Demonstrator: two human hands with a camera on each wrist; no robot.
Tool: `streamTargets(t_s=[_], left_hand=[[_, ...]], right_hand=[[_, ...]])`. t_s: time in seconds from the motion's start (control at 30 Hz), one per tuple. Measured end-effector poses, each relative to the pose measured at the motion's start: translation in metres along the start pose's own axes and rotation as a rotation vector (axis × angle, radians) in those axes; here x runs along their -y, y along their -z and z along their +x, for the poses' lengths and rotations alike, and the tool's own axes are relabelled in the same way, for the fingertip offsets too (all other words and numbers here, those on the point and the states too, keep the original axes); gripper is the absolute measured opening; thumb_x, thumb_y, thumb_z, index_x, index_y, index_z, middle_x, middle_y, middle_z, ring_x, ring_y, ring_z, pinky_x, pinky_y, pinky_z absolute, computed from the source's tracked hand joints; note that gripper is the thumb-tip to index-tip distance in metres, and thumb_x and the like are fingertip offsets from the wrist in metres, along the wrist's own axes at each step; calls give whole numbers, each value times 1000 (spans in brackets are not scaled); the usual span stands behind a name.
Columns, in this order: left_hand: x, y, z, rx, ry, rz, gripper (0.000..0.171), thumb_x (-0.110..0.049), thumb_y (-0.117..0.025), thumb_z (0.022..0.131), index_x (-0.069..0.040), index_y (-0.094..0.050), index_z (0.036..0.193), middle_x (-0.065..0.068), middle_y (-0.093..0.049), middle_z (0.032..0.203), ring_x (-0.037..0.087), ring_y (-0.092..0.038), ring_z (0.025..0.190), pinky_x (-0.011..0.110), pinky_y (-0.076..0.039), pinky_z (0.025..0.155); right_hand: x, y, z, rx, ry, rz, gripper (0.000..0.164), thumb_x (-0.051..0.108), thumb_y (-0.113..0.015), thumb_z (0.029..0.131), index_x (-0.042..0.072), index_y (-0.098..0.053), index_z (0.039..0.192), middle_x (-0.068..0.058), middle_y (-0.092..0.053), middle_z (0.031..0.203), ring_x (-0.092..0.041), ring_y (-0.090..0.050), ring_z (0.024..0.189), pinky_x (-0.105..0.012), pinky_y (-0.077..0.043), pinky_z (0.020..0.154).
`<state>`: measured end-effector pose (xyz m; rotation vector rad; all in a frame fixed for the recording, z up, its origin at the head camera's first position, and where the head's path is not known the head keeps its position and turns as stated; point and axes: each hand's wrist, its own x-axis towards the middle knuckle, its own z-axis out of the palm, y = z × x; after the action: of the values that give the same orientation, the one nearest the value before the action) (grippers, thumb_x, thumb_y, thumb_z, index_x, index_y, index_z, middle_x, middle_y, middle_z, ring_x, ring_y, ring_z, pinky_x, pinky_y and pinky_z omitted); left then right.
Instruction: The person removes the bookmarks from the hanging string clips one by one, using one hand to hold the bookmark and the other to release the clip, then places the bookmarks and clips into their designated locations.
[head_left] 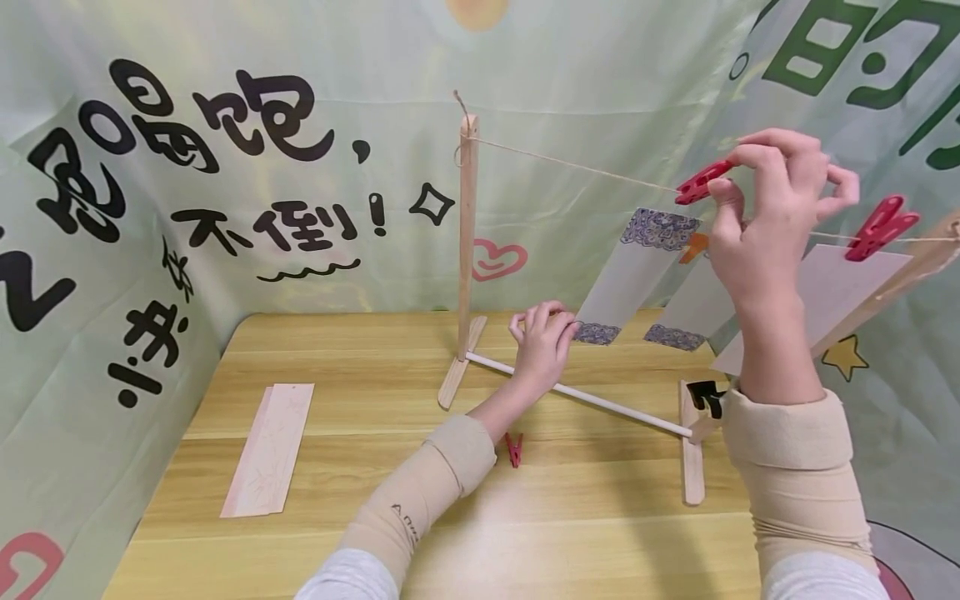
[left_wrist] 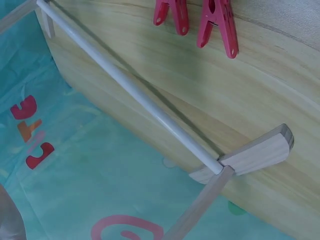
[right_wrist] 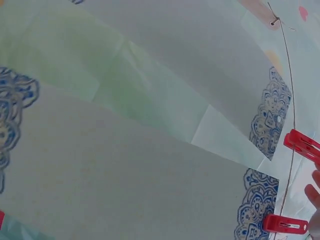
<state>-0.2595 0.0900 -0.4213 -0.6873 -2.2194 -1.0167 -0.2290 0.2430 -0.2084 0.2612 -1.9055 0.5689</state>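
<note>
Two characters, “不倒”, left of the post; right of it, right hand pinches red clip; left hand: grip unclear.

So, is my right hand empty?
No, the right hand pinches a red clip at the string.

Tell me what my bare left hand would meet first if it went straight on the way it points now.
Most likely the leftmost hanging white paper strip with blue patterned ends; in the head view, its lower corner lies by your left hand. Depth is unclear, so they may be touching.
</note>
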Motion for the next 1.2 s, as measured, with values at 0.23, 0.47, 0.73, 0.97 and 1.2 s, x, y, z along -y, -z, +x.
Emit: streamTargets(t_s=[0.23, 0.47, 0.73, 0.97, 1.2], left_hand=[[5, 4, -2, -8, 6, -3, 17, -23, -51, 93, -11, -63, 92, 4, -52, 110, 20, -43, 106, 47, -21, 94], [11, 12, -4, -15, 25, -7, 17, -22, -50, 93, -10, -62, 92, 5, -52, 109, 22, -43, 107, 47, -20, 95], [19, 16, -9, -52, 24, 13, 16, -23, -52, 91, -10, -63, 89, 5, -53, 107, 22, -44, 105, 48, -22, 94], [26, 20, -19, -80, 35, 26, 15, -22, -55, 90, -10, -64, 88, 4, -53, 107, 23, -44, 106, 51, -22, 93], [36, 28, -30, -106, 53, 5, 15, -21, -55, 89, -9, -65, 87, 5, -52, 106, 24, -44, 103, 54, -20, 93]], right_hand=[[11, 0, 1, -129, -7, 34, 23, 17, -55, 88, -5, -58, 91, -7, -55, 102, -21, -47, 106, -37, -6, 99], [14, 2, -3, -123, 6, 33, 25, 20, -56, 88, -5, -57, 92, -20, -54, 102, -23, -46, 106, -39, -5, 100], [13, 2, -13, -150, 57, 54, 28, 22, -60, 85, -4, -54, 94, -22, -53, 102, -29, -46, 105, -42, -6, 99], [13, 1, -28, -164, 98, 66, 28, 24, -58, 86, -3, -53, 94, -20, -53, 101, -32, -47, 100, -44, -8, 98], [9, 0, -45, -134, 156, 86, 43, 39, -57, 86, -3, -55, 94, -18, -54, 102, -34, -47, 98, -46, -8, 96]])
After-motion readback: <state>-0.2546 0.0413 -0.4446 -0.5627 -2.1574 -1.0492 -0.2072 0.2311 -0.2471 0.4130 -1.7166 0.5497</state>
